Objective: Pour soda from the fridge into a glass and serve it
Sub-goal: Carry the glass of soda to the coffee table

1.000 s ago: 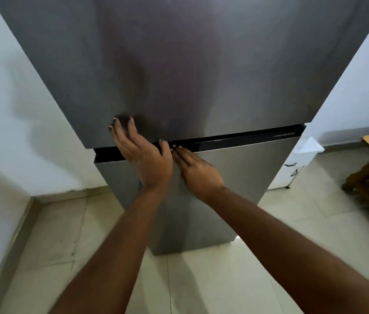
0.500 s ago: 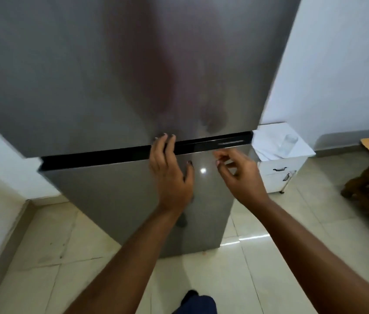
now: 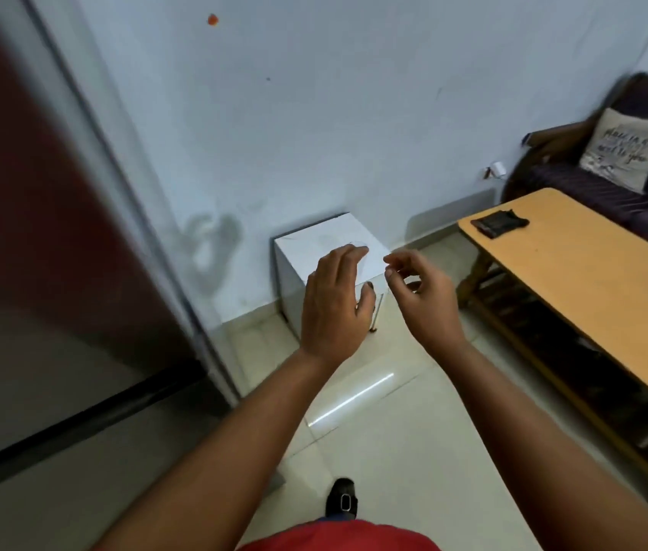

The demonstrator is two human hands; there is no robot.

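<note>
Brushed-steel fridge (image 3: 56,232), boxy white cabinet (image 3: 322,240), empty hands

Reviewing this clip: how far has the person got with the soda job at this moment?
Barely started. Nothing looks done: no soda bottle is in sight, and the fridge at the left looks shut. In hand: nothing; the left hand and right hand are both empty, reaching out over the small white cabinet, where a faint glass-like shape is too blurred to confirm. Fetching, pouring and serving all remain.
</note>
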